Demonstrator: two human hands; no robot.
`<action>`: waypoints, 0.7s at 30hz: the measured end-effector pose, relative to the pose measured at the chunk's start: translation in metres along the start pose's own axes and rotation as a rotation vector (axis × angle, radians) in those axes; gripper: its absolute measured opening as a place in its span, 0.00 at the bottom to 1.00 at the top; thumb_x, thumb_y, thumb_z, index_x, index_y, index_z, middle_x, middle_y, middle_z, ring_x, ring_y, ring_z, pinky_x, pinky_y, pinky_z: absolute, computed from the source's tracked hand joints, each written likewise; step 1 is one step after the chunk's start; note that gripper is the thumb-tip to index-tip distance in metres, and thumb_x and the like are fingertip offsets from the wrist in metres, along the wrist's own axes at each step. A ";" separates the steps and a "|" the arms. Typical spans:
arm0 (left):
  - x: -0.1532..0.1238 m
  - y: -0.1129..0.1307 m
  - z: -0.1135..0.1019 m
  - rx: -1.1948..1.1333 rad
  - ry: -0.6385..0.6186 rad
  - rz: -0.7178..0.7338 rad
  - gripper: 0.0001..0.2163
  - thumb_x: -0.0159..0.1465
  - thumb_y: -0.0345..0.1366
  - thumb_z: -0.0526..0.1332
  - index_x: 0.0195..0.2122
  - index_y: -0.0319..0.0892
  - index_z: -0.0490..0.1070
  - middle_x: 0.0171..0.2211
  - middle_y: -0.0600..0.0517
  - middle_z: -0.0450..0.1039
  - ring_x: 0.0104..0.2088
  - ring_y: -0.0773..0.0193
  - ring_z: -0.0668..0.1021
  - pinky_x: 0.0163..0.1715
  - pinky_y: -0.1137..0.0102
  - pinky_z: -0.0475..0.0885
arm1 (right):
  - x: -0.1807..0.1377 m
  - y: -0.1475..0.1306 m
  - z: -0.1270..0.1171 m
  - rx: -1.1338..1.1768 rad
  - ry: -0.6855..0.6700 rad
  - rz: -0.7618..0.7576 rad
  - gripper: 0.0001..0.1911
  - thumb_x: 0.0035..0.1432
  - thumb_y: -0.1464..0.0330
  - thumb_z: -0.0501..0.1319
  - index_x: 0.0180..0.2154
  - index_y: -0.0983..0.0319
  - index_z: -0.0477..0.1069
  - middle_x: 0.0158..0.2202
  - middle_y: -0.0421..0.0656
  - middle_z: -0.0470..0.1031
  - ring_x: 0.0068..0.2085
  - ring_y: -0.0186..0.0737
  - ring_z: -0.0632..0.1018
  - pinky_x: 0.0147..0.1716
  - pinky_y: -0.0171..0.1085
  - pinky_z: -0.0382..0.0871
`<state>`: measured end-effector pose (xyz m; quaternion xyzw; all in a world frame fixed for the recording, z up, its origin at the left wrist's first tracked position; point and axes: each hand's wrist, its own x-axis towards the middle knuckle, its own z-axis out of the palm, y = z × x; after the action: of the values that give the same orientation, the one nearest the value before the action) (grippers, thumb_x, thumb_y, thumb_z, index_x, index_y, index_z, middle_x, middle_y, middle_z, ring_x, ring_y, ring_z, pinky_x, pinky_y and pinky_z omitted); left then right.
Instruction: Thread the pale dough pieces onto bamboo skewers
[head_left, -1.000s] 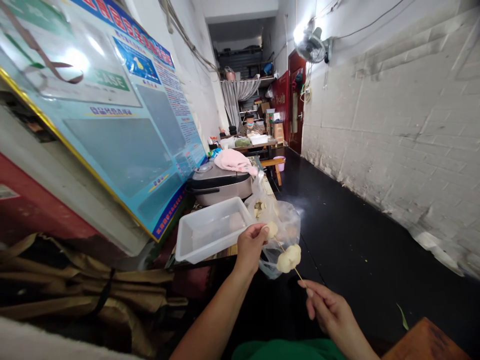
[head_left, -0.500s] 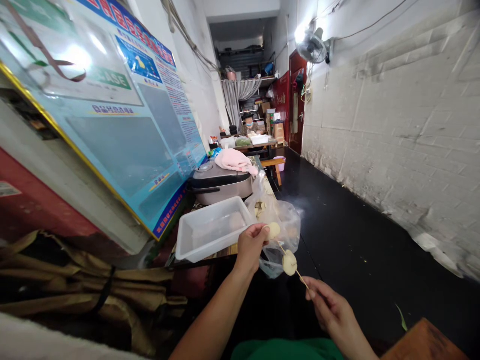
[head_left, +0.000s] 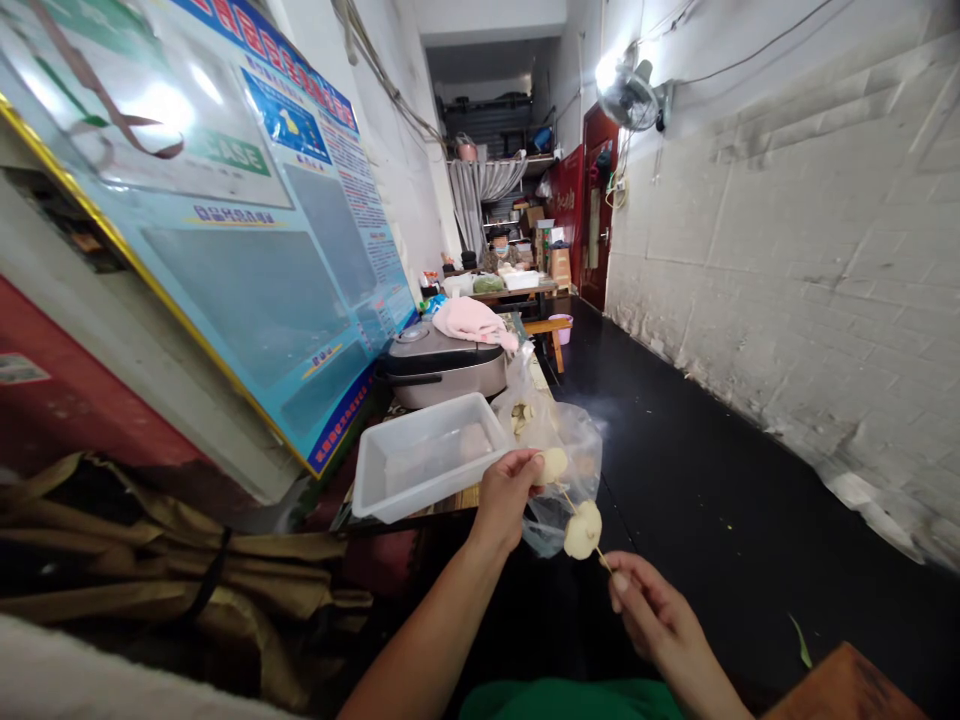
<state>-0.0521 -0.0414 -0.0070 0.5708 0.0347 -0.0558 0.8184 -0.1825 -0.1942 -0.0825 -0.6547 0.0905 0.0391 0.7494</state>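
Thin stick is held in the air between the hands, slanting up and leftward, near the tabletop edge. Lower slice sits on it, possibly more than one stacked; upper slice is at the far end. Can't tell if the upper one is fully pierced.

Grip: left hand pinches the upper slice; right hand pinches the stick's lower end.

Risks, my judgement: upper slice could split if the stick goes through near its rim; left fingertips could get pricked, being close to the point; stick could bend or snap if pushed off-line; a loosened slice could drop to the dark floor, as the work seems to be beyond the edge. Clear plastic bag, right behind, could snag.

Farther out: white tub on the tabletop, cooker behind it.

Versus one second ago: lower slice shows a compact outline instead of a wide two-lobed one; upper slice shows more of its face. Both pinches unchanged.
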 end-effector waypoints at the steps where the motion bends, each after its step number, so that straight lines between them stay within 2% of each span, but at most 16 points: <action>1: 0.000 0.000 0.000 0.004 -0.010 0.010 0.21 0.40 0.45 0.73 0.32 0.36 0.76 0.29 0.50 0.76 0.27 0.69 0.73 0.26 0.74 0.67 | 0.001 -0.001 0.001 0.015 -0.002 0.004 0.34 0.52 0.42 0.60 0.49 0.61 0.65 0.26 0.34 0.60 0.18 0.22 0.54 0.16 0.28 0.44; 5: -0.003 0.000 -0.002 0.037 -0.065 0.054 0.20 0.45 0.45 0.72 0.35 0.36 0.76 0.31 0.50 0.77 0.29 0.69 0.74 0.29 0.75 0.68 | 0.005 -0.006 0.005 0.055 0.037 0.047 0.38 0.46 0.41 0.64 0.49 0.63 0.69 0.22 0.33 0.58 0.17 0.22 0.54 0.15 0.28 0.45; 9: -0.006 0.000 -0.002 0.103 -0.122 0.091 0.18 0.47 0.40 0.72 0.38 0.37 0.74 0.32 0.50 0.78 0.31 0.68 0.76 0.33 0.75 0.69 | 0.005 -0.009 0.006 0.091 0.126 0.056 0.39 0.41 0.43 0.67 0.46 0.65 0.74 0.20 0.33 0.57 0.16 0.22 0.54 0.15 0.27 0.44; 15: -0.008 -0.007 -0.001 0.187 -0.087 0.138 0.19 0.48 0.33 0.70 0.41 0.37 0.73 0.35 0.47 0.79 0.34 0.64 0.79 0.38 0.72 0.71 | 0.005 -0.008 0.007 0.117 0.193 0.005 0.36 0.40 0.45 0.69 0.45 0.64 0.77 0.23 0.36 0.63 0.17 0.22 0.56 0.15 0.28 0.46; 21: -0.004 -0.011 -0.002 0.159 -0.076 0.177 0.18 0.49 0.34 0.69 0.42 0.38 0.72 0.33 0.49 0.79 0.33 0.65 0.78 0.36 0.73 0.71 | 0.006 0.001 0.001 0.070 0.197 -0.027 0.35 0.41 0.45 0.69 0.45 0.64 0.78 0.23 0.37 0.63 0.18 0.23 0.56 0.16 0.28 0.45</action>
<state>-0.0572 -0.0432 -0.0175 0.6321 -0.0512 -0.0074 0.7732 -0.1764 -0.1936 -0.0845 -0.6299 0.1564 -0.0385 0.7598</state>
